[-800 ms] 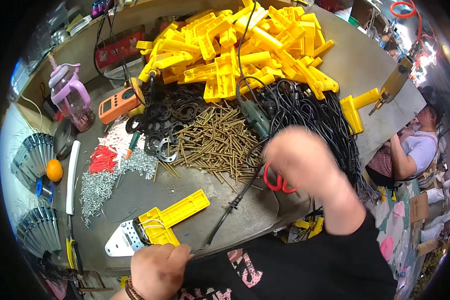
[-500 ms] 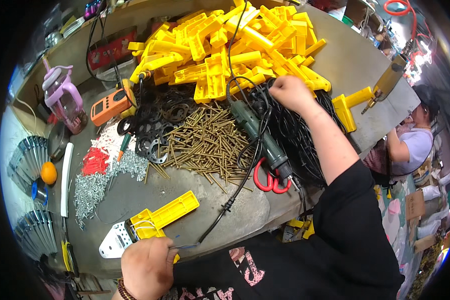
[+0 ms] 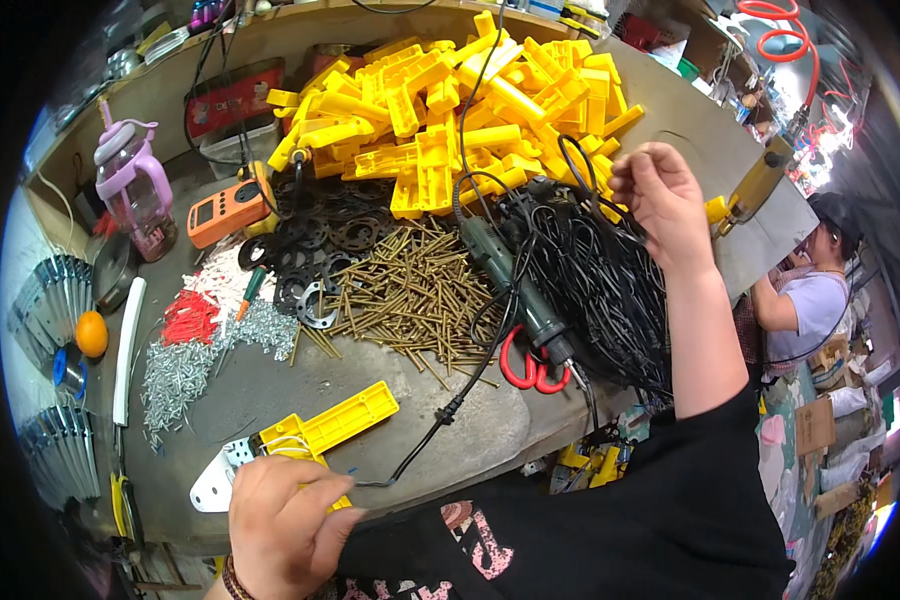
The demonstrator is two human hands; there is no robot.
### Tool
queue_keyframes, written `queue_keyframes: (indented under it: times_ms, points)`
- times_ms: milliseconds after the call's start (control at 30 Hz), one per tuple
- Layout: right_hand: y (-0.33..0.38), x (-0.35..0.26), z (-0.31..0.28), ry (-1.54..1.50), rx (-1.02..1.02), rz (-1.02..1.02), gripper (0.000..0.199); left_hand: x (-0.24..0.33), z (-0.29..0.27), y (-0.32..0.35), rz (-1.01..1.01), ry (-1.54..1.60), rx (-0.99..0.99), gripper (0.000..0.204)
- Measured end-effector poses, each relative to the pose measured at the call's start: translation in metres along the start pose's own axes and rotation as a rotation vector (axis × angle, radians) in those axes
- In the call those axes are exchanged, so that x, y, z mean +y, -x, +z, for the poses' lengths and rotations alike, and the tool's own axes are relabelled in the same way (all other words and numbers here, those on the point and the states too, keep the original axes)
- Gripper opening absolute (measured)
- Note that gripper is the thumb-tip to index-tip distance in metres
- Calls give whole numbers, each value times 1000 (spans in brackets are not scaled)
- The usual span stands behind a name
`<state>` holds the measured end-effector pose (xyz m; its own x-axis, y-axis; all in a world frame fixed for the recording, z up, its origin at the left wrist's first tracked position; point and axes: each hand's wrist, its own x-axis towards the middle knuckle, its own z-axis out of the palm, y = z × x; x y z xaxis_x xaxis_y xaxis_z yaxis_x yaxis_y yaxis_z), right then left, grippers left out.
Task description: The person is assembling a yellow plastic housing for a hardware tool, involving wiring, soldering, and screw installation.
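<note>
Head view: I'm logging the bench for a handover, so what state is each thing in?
Left hand: closed on yellow plastic part.
Right hand: raised, pinching black cable.
Yellow plastic pile: heaped.
Brass screws: loose, spread.
Purple bottle: upright, lidded.
Electric screwdriver: lying flat.

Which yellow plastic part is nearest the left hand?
The lone yellow plastic part with a white metal bracket, under the left hand, apart from the big pile.

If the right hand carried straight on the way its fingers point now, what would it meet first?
The right hand is raised over the bundle of black cables, fingers curled toward the upper left. Going on that way, it would most likely reach the heap of yellow plastic parts first, though its height above the bench is unclear.
</note>
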<state>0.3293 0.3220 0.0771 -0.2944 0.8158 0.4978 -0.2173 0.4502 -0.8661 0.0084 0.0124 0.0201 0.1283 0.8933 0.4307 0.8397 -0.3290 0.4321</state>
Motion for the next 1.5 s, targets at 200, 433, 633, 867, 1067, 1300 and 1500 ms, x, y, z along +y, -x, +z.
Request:
queue_keyframes:
  times_ms: [200,433,633,867,1067,1300,1500]
  points:
    - [75,-36,100,-170,-423,-84,14,15,9,-33,-431,1174,-334,37]
    - [135,-29,149,-457,-365,144,19,23,55,-24,-531,1809,-93,40]
    - [155,-23,161,-415,-461,82,16,26,52,-8,-522,1953,4,31]
    - [175,-23,168,-573,-447,-47,10,24,52,5,-265,1950,-31,21]
    - [177,-28,162,-487,-520,-198,11,30,44,14,-214,1803,-10,20]
    - [182,-27,168,-539,-310,-95,16,29,45,19,-312,1813,-31,21]
    - [139,-27,111,-285,226,-110,12,9,42,11,-378,1908,205,27]
